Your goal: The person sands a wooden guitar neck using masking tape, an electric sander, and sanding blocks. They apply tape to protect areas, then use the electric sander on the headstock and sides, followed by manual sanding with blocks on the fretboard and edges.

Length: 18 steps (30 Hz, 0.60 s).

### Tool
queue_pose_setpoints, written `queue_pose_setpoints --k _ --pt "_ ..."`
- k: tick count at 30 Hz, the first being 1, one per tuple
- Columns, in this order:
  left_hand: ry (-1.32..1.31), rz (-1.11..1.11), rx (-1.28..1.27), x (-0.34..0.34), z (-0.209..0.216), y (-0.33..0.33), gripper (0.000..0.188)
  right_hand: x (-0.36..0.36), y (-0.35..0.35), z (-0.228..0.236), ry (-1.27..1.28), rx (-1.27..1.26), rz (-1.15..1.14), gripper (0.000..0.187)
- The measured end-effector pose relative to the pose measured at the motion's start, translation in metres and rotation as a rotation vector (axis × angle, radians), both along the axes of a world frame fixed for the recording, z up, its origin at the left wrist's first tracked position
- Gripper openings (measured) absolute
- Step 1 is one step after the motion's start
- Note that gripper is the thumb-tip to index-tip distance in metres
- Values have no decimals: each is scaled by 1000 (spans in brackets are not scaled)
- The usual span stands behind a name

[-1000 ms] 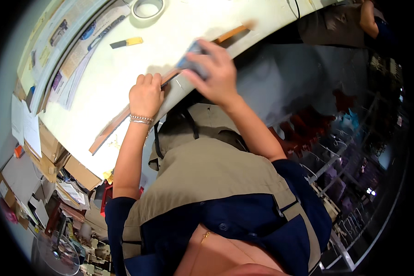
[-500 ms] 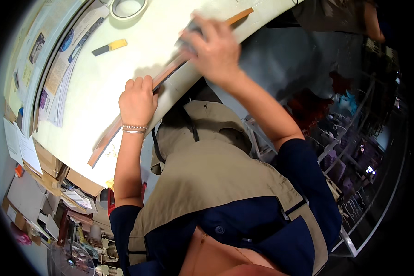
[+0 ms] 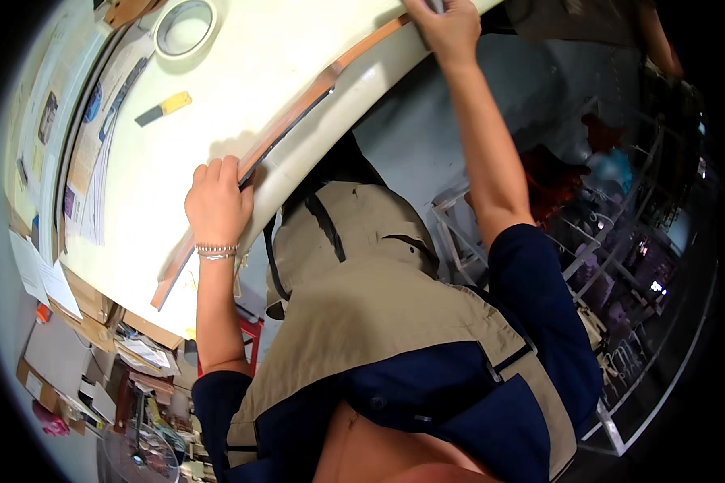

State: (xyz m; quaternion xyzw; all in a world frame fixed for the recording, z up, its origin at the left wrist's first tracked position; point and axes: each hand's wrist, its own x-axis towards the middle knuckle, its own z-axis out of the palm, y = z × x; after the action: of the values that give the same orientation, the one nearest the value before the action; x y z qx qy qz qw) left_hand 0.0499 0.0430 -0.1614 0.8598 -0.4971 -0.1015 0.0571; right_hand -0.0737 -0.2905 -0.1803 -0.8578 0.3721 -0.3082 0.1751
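A long brown wooden strip (image 3: 294,113) lies slantwise along the near edge of the pale worktable. My left hand (image 3: 217,205) is closed over its lower part, fingers on the far side and thumb on the near side. My right hand (image 3: 451,30) is at the strip's far end, at the top edge of the view. A grey block (image 3: 438,5) shows between its fingers, mostly hidden by the hand and cut off by the frame. A dark edge runs along the strip's near side.
On the worktable (image 3: 242,97) are a roll of cream tape (image 3: 185,30), a small yellow and dark grey hand tool (image 3: 163,109) and papers (image 3: 97,173) at left. A white metal rack (image 3: 612,427) stands at right. Another person's arm (image 3: 660,40) shows at top right.
My right hand has slid up and away along the strip with the grey block, uncovering its middle. My left hand, still on the strip, appears slightly lower and further left, as the view has shifted.
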Motion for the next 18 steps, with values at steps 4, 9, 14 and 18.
queue_pose_setpoints --k 4,9,14,18 --pt "-3 1 6 0 -4 3 25 17 105 29 -83 -11 304 26" --pt "36 -9 51 0 1 3 24 -1 0 -8 -229 129 90 29" --pt "8 -2 46 0 -2 3 25 9 43 15 -34 91 234 24" --pt "33 6 71 0 -3 6 29 17 104 32 -93 72 370 23"
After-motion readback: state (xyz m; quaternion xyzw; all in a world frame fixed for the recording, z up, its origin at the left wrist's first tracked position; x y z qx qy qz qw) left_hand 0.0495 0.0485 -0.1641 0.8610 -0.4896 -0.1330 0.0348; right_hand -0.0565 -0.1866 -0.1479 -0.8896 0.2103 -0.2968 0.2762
